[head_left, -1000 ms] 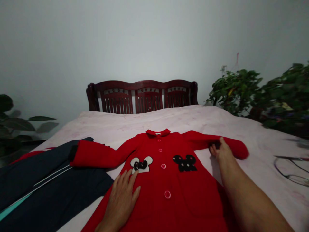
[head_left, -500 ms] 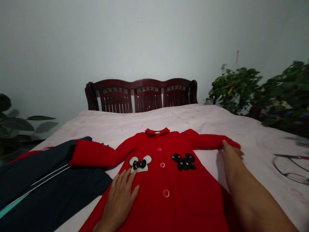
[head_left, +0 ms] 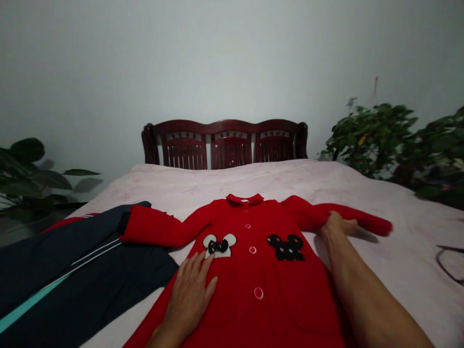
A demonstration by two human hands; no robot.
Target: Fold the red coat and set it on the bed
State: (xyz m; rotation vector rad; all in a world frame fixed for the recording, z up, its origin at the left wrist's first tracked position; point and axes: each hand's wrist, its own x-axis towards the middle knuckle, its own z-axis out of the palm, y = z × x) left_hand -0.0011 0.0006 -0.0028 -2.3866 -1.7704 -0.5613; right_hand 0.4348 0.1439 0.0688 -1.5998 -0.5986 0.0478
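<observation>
A red child's coat (head_left: 253,275) lies front up on a pale pink bedsheet (head_left: 253,179), with pink buttons and two mouse-head patches. My left hand (head_left: 190,295) rests flat and open on the coat's left front, just below the white patch. My right hand (head_left: 335,228) reaches to the coat's right sleeve (head_left: 362,221) and its fingers are curled round the sleeve near the middle. The sleeve stretches out to the right and looks lifted a little off the sheet. The coat's left sleeve (head_left: 155,229) lies across a dark garment.
A dark navy jacket (head_left: 72,275) with white and teal stripes lies at the left of the bed. A dark red wooden headboard (head_left: 224,145) stands at the far end against a white wall. Leafy plants (head_left: 398,140) stand at the right, another plant (head_left: 25,174) at the left.
My right hand has taken the right sleeve and drawn it out straight to the right. The view has shifted slightly. My left hand stays flat on the coat.
</observation>
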